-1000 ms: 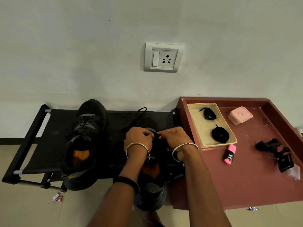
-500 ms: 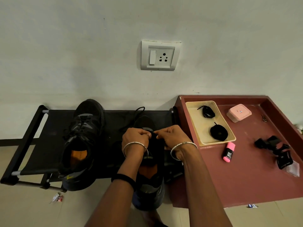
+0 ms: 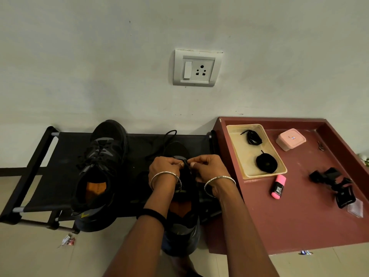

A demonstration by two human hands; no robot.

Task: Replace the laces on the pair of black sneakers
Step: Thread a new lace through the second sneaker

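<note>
Left hand (image 3: pixel 165 166) and right hand (image 3: pixel 207 168) pinch the black lace (image 3: pixel 172 132) on the right sneaker (image 3: pixel 180 226) near its toe; next, probably draw it through.

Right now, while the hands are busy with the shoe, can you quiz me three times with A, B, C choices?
1. Where is the pink highlighter? A) in the beige tray B) on the maroon table, just outside the tray C) on the black rack
2. How many bunches of black lace lie in the tray? A) two B) one C) four
3. What are the left hand and right hand doing? A) lying flat B) waving C) both pinching a lace

Answers: 1 B, it lies on bare tabletop. 2 A, a loose bundle and a round coil. 3 C, their fingertips meet on the lace over the sneaker on the rack.
</note>
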